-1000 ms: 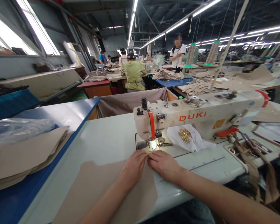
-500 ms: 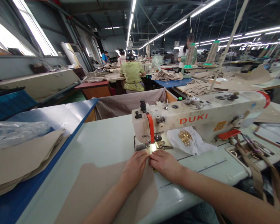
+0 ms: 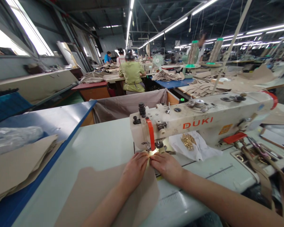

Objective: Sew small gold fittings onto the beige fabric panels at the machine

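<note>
A tan fabric piece [image 3: 97, 189] lies flat on the pale sewing table [image 3: 104, 142], its far corner under the needle of a white DUKI sewing machine [image 3: 203, 121]. My left hand [image 3: 134, 170] rests on the cloth with fingers curled down at the corner. My right hand [image 3: 167, 165] meets it fingertip to fingertip, pinching the fabric edge just in front of the presser foot [image 3: 153, 150]. Both hands press the same corner of the cloth.
A stack of tan cut pieces [image 3: 16, 167] and a plastic bag [image 3: 11, 138] sit on the blue table at left. Gold metal rings on white cloth [image 3: 188, 142] lie behind the needle. Tan straps [image 3: 257, 160] hang at right. Other people work at tables beyond.
Both hands have slid the fabric corner forward, closer under the needle. The view has shifted slightly, and the standing person in the background has moved right.
</note>
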`<move>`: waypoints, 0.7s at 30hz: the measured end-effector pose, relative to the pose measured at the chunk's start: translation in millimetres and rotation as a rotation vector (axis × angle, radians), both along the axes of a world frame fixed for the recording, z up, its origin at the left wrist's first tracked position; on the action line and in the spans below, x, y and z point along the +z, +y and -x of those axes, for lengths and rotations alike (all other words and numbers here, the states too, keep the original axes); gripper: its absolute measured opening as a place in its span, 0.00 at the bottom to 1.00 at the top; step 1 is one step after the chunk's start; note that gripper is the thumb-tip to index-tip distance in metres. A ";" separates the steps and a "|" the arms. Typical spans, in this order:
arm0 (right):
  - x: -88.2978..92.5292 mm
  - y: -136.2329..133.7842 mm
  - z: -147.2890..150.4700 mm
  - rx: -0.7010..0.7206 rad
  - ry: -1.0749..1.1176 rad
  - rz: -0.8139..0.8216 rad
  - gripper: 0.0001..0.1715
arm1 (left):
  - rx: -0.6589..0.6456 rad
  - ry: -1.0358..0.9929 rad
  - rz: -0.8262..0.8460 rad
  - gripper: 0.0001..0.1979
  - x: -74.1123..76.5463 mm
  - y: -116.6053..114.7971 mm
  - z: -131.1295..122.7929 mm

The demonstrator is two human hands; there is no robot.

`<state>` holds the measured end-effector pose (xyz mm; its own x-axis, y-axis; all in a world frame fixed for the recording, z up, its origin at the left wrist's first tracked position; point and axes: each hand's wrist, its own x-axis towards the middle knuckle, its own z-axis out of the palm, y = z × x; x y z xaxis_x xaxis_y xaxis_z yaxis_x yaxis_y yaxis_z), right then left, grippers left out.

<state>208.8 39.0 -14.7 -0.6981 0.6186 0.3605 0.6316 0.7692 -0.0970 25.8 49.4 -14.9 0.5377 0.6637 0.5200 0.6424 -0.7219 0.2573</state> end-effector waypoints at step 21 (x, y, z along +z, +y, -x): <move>-1.3 3.7 6.5 -0.059 0.044 -0.029 0.06 | -0.035 -0.026 -0.005 0.13 -3.3 10.9 6.3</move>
